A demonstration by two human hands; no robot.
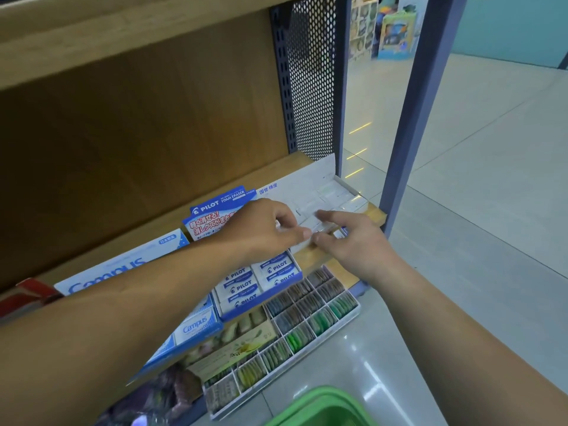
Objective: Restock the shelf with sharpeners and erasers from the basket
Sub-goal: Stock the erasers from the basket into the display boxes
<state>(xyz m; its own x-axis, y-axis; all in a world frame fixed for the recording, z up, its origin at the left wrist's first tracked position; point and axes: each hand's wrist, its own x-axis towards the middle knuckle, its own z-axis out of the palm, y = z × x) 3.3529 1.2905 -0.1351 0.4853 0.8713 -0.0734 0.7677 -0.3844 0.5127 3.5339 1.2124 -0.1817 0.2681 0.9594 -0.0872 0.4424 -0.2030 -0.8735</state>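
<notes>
Pinching a white eraser (322,228) crosswise between them, left hand (264,229) and right hand (358,245) hover just short of the eraser box (341,192).

This is a stationery shop. A wooden shelf (376,215) with a perforated metal end panel (313,81) carries retail display cartons: a Pilot foam eraser carton (215,210) near centre, a Campus carton (123,265) at 8 o'clock and a divided tray of coloured goods (353,309) at 6 o'clock. At 1 o'clock, across a glossy tiled floor (491,210), boxed toys (393,35) stand on display.
</notes>
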